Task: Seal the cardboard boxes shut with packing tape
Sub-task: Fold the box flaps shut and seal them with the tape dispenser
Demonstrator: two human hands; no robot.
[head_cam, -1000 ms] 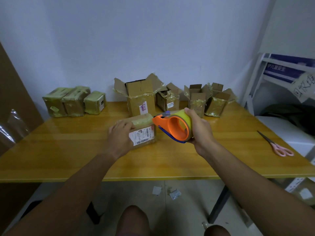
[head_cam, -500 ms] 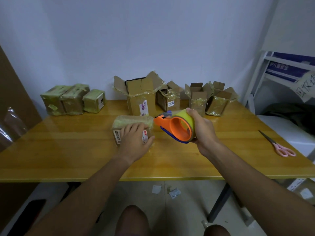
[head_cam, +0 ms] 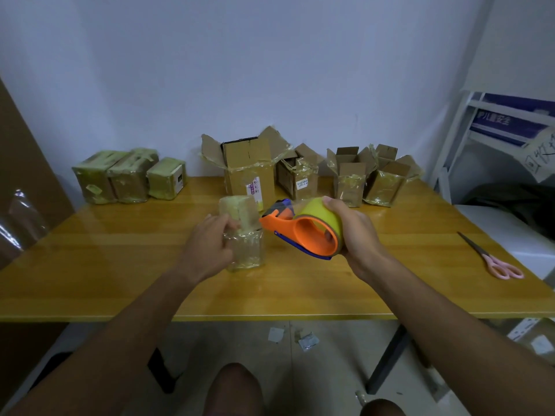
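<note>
A small taped cardboard box (head_cam: pixel 244 235) stands on end near the middle of the yellow table (head_cam: pixel 120 265). My left hand (head_cam: pixel 207 247) grips its left side. My right hand (head_cam: pixel 351 232) holds an orange tape dispenser (head_cam: pixel 303 235) with a yellow-green roll just right of the box; its blue-tipped nose points at the box's top. Several open cardboard boxes stand along the back: a tall one (head_cam: pixel 249 169), then smaller ones (head_cam: pixel 297 175), (head_cam: pixel 350 172), (head_cam: pixel 387 178).
Three taped boxes (head_cam: pixel 129 178) sit in a row at the back left. Pink-handled scissors (head_cam: pixel 492 259) lie at the table's right edge. A white shelf (head_cam: pixel 480 130) stands to the right. Paper scraps (head_cam: pixel 294 337) lie on the floor.
My left hand turned the small box from lying flat, label toward me, to standing on end. The dispenser stayed beside it in my right hand.
</note>
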